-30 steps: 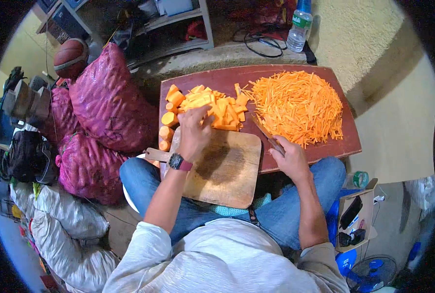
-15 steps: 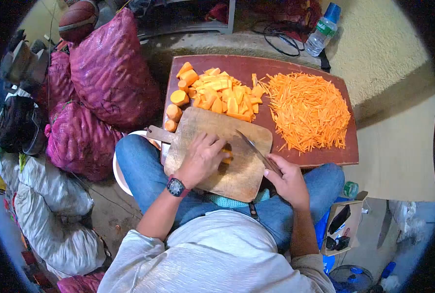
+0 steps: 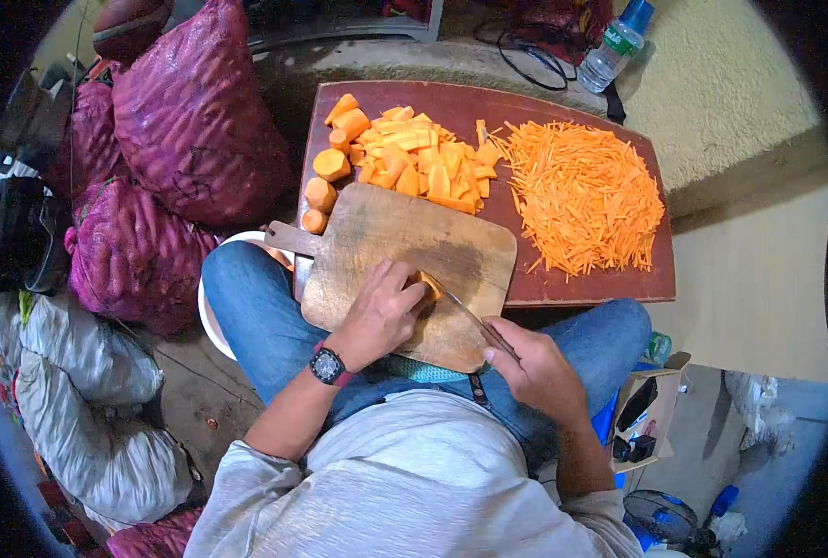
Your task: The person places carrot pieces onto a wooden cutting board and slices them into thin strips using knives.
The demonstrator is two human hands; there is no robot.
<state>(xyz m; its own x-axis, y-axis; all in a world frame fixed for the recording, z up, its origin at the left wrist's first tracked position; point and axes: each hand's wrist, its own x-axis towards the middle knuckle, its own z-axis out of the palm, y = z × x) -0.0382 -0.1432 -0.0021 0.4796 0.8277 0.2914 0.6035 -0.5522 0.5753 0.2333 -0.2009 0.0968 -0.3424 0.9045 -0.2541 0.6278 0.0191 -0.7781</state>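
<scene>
A wooden cutting board (image 3: 358, 251) with a short handle lies across my lap and the edge of the low table. On it, my left hand (image 3: 381, 312) has its fingers curled round a piece of carrot (image 3: 429, 283), most of it hidden by the fingers. My right hand (image 3: 536, 368) grips a knife (image 3: 470, 318) by its handle. The blade slants up and left, and its tip end is at the carrot piece. Beyond the board are thick carrot slices and chunks (image 3: 423, 158). Farther right is a big heap of carrot sticks (image 3: 586, 200).
The dark red table (image 3: 581, 290) carries the carrots. Full purple mesh sacks (image 3: 195, 121) stand at the left, with white sacks (image 3: 98, 437) below them. A water bottle (image 3: 607, 58) is at the back right. Beside my right knee lies an open carton (image 3: 651, 418).
The knife has swung left and down, bringing its blade to the carrot piece. My left hand has shifted slightly down the board, fingers more curled. The view has tilted a little.
</scene>
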